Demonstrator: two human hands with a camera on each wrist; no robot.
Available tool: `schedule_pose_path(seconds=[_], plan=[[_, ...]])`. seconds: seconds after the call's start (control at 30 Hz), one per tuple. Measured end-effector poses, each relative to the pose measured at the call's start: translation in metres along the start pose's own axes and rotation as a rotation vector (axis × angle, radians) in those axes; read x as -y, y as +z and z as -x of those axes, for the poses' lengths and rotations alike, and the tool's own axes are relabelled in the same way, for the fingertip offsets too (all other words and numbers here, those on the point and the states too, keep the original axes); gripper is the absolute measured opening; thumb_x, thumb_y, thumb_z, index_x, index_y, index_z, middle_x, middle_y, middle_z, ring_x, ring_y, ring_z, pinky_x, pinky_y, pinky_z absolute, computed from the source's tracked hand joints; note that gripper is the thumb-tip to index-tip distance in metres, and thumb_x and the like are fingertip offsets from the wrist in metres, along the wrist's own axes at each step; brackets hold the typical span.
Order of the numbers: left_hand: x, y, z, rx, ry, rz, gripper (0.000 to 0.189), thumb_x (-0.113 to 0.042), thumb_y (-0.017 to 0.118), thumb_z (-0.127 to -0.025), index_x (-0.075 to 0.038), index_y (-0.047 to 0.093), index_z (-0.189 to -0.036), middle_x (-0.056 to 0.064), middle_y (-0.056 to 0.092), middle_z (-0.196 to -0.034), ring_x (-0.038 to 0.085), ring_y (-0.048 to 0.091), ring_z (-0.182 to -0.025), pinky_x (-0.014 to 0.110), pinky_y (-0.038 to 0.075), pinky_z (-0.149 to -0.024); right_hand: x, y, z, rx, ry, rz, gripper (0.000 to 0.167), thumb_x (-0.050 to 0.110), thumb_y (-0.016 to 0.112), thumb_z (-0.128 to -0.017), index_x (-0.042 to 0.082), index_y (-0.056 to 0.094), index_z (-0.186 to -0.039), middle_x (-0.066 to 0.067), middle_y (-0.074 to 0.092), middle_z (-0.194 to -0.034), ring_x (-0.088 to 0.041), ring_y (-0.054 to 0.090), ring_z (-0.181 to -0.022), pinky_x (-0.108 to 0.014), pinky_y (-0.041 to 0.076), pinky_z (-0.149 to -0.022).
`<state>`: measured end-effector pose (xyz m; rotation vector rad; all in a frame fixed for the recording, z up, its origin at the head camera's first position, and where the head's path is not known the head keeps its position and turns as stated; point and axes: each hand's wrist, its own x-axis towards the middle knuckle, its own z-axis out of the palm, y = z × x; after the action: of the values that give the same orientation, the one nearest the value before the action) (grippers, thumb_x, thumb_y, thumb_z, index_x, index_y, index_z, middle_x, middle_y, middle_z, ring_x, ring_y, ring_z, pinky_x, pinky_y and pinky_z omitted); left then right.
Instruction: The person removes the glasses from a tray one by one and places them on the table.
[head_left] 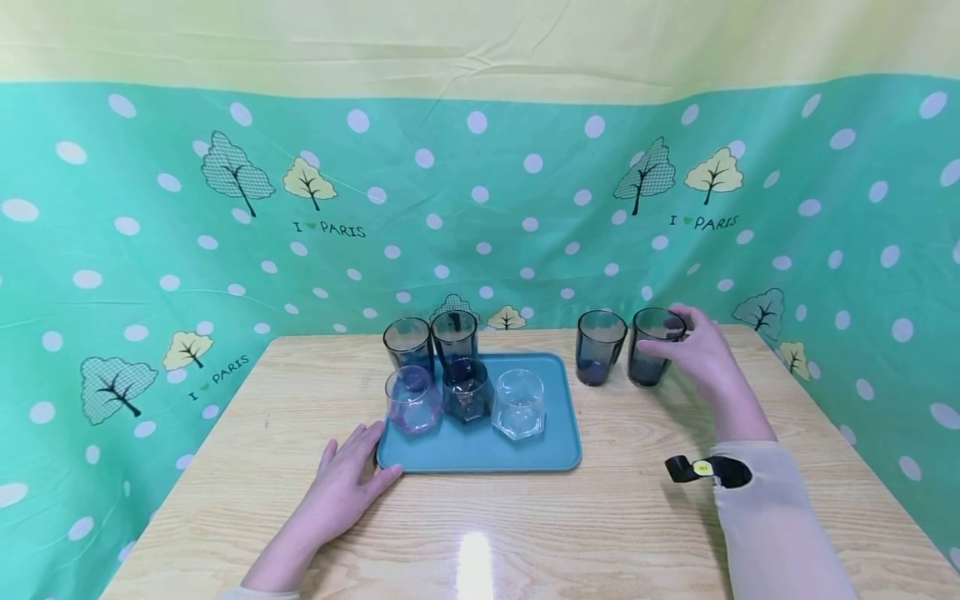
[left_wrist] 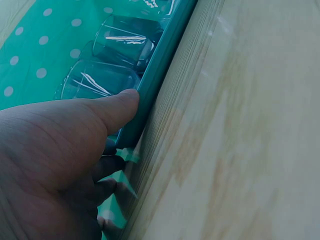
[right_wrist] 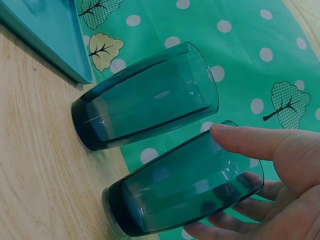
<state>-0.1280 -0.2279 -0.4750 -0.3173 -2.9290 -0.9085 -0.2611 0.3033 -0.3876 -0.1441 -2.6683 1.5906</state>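
My right hand [head_left: 697, 346] grips a tall dark tinted glass [right_wrist: 185, 185] near its rim, thumb on one side and fingers on the other. The glass is upright; whether its base touches the table I cannot tell. Just left of it stands a matching tall glass [head_left: 600, 350]. My left hand [head_left: 347, 477] holds the near left corner of a blue tray [head_left: 480, 454], with the thumb [left_wrist: 122, 107] on the front rim and fingers at the left side. On the tray are a purplish low glass [head_left: 415, 408], a dark low glass [head_left: 468, 396] and a clear low glass [head_left: 519, 408].
Two more tall dark glasses, one at the left [head_left: 408, 337] and another beside it [head_left: 455, 333], stand at the tray's back left. A green polka-dot cloth [head_left: 525, 250] hangs behind and around the wooden table [head_left: 600, 517]. A black strap [head_left: 731, 472] circles the right sleeve.
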Motion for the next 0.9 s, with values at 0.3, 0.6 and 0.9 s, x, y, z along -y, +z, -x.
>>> schedule_pose_path(seconds=[0.3, 0.6, 0.9], plan=[[0.0005, -0.0006, -0.0003, 0.005, -0.005, -0.007, 0.08, -0.037, 0.077, -0.106, 0.007, 0.043, -0.165, 0.028, 0.048, -0.166, 0.052, 0.031, -0.16, 0.08, 0.007, -0.125, -0.0014, 0.003, -0.0009, 0.006, -0.013, -0.024, 0.114, 0.021, 0.09, -0.094, 0.003, 0.014, -0.176, -0.032, 0.028, -0.173, -0.055, 0.035, -0.156, -0.067, 0.034, -0.125], [0.0002, -0.0001, -0.0001, 0.003, -0.004, -0.003, 0.08, -0.038, 0.076, -0.107, 0.007, 0.043, -0.164, 0.028, 0.048, -0.166, 0.053, 0.031, -0.16, 0.08, 0.007, -0.125, -0.003, 0.004, -0.0021, 0.006, -0.005, -0.032, 0.113, 0.021, 0.09, -0.095, 0.003, 0.014, -0.176, -0.031, 0.027, -0.174, -0.054, 0.037, -0.155, -0.066, 0.036, -0.125], [-0.0006, -0.0009, 0.0004, -0.005, 0.003, -0.001, 0.08, -0.038, 0.077, -0.106, 0.008, 0.043, -0.164, 0.028, 0.048, -0.166, 0.053, 0.032, -0.159, 0.081, 0.008, -0.124, -0.004, 0.0037, -0.0043, 0.013, -0.001, -0.044, 0.115, 0.021, 0.09, -0.095, 0.003, 0.011, -0.176, -0.03, 0.025, -0.176, -0.054, 0.033, -0.157, -0.066, 0.033, -0.126]])
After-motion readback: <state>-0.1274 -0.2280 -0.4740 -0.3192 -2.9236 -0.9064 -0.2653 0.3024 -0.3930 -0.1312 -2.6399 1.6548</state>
